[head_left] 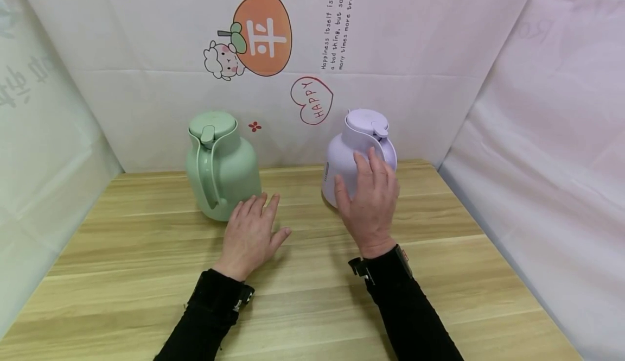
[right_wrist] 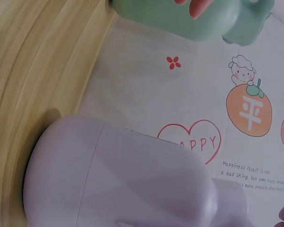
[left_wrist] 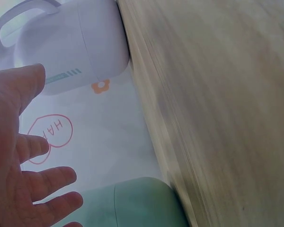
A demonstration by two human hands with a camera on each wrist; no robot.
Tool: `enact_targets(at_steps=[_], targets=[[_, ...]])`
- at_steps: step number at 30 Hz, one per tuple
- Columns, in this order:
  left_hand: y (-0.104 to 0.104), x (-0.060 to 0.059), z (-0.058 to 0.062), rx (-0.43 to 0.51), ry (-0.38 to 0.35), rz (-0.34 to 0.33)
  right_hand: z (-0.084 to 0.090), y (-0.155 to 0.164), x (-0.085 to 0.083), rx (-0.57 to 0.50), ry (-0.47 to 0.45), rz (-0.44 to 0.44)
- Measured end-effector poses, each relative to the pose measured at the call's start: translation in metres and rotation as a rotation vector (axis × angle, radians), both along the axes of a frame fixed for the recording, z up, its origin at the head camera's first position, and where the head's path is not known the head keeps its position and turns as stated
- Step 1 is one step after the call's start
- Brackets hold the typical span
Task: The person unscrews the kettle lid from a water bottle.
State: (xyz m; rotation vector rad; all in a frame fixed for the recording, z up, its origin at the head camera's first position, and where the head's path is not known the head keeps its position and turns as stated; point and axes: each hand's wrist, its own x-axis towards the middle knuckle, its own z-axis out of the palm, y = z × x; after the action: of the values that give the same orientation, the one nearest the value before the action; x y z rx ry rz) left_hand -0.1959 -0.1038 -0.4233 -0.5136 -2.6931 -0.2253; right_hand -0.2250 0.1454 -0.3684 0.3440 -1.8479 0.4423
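Head view: two jugs before me, lilac jug (head_left: 342, 157) right of green jug (head_left: 234, 168); left hand (head_left: 251, 236) just before green, right hand (head_left: 372, 203) at lilac, both unclenched. Left wrist: bare table (left_wrist: 227, 104) before green. Right wrist: far edge (right_wrist: 92, 66) beyond it, gap alongside.

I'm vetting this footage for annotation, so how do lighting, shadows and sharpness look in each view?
Head: bright and fairly even, lettering readable, soft shadows on the wooden table beside the sleeves; left wrist: hazy, the purple jug looking washed out, wood grain soft; right wrist: clearer, the sheep print crisp, soft shading across the purple jug.
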Motion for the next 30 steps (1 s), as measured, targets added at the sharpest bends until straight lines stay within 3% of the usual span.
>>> enact_targets(at_steps=[17,24,30], targets=[[0.0,0.0,0.0,0.011,-0.013,-0.004,0.003,0.013,-0.001,-0.109,-0.056,-0.044],[0.0,0.0,0.001,0.018,-0.015,-0.002,0.002,0.016,-0.001,-0.196,-0.136,-0.102],[0.0,0.0,0.0,0.014,-0.01,-0.004,-0.001,0.018,-0.002,-0.337,-0.243,-0.12]])
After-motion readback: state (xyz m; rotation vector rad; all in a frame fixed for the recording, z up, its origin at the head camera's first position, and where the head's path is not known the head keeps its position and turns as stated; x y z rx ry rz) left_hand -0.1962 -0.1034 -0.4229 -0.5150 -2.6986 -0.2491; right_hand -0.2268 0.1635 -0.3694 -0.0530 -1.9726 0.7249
